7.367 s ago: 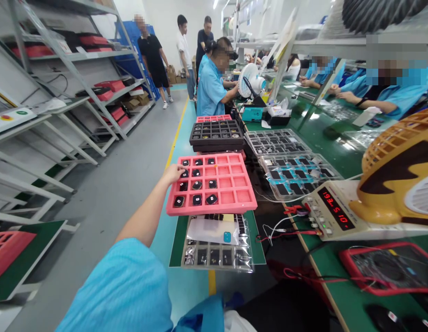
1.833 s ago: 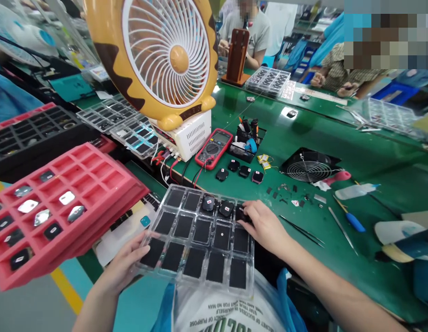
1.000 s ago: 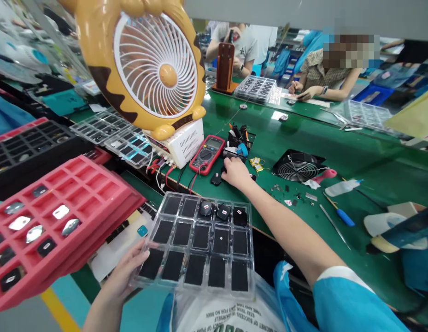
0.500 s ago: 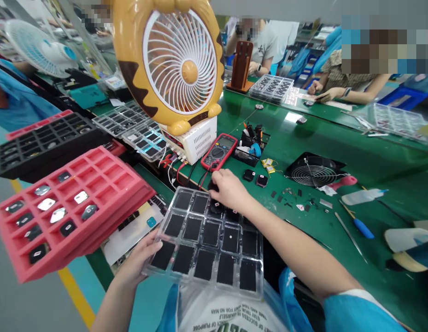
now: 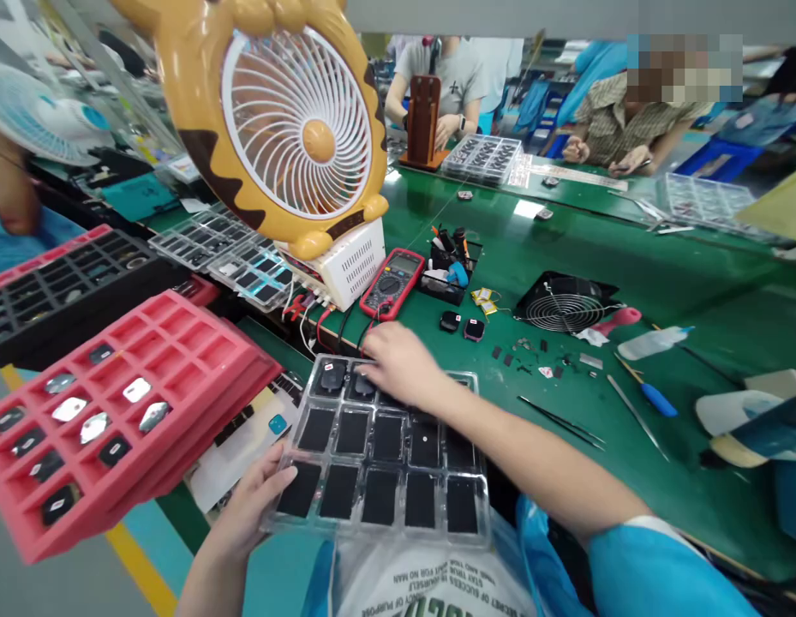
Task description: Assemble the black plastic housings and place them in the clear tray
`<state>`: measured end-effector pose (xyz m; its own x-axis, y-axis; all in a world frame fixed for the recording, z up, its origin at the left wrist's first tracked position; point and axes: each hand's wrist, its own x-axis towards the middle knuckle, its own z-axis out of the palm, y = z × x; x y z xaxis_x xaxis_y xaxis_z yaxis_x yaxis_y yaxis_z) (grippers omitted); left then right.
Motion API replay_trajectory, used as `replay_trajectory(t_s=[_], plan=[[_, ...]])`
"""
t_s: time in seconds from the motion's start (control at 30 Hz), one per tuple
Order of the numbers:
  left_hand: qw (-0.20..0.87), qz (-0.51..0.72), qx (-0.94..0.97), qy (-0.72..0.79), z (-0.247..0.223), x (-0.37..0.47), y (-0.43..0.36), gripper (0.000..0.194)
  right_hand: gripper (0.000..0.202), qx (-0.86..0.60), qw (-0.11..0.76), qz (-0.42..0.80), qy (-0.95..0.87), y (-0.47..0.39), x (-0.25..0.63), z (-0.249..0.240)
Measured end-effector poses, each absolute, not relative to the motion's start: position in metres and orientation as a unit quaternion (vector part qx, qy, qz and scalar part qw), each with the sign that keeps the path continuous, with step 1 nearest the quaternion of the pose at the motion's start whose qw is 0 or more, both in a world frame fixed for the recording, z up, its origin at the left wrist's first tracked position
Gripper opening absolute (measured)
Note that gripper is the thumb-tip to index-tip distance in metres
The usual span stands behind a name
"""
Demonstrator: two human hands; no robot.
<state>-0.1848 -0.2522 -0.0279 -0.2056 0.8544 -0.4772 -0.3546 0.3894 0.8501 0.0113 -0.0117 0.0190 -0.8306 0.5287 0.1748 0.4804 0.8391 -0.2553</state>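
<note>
A clear plastic tray (image 5: 372,527) with dark-lined compartments sits tilted in front of my body. My left hand (image 5: 260,497) grips its left edge, thumb on top and fingers underneath. Small black square devices lie in the far row: one device (image 5: 332,375) fills the corner compartment, and another (image 5: 362,386) sits in the compartment beside it. My right hand (image 5: 403,364) reaches over this far row, its curled fingertips at the second device. The palm and the other fingers are turned away from view, and the forearm covers part of the tray's right side.
Pink foam trays (image 5: 179,343) with shiny parts are stacked on the left. Beyond the tray stand a tiger-shaped fan (image 5: 317,141), a red multimeter (image 5: 394,283) and a tool box (image 5: 452,270). Tweezers (image 5: 561,422) and a black cooling fan (image 5: 565,304) lie right. Co-workers sit opposite.
My right hand has moved left along the tray's far row. Black devices now show in the two left compartments there, which were without them before. My left hand keeps its grip.
</note>
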Motion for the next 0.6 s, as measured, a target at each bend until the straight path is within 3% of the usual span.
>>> replay_trajectory(t_s=[0.2, 0.6], plan=[[0.572, 0.511, 0.17, 0.619, -0.034, -0.185, -0.248, 0.033, 0.01, -0.4, 0.089, 0.036, -0.911, 0.059, 0.089, -0.005], [0.578, 0.511, 0.164, 0.615, -0.023, -0.174, -0.236, 0.042, 0.013, -0.411, 0.086, 0.061, -0.906, 0.08, 0.149, -0.015]])
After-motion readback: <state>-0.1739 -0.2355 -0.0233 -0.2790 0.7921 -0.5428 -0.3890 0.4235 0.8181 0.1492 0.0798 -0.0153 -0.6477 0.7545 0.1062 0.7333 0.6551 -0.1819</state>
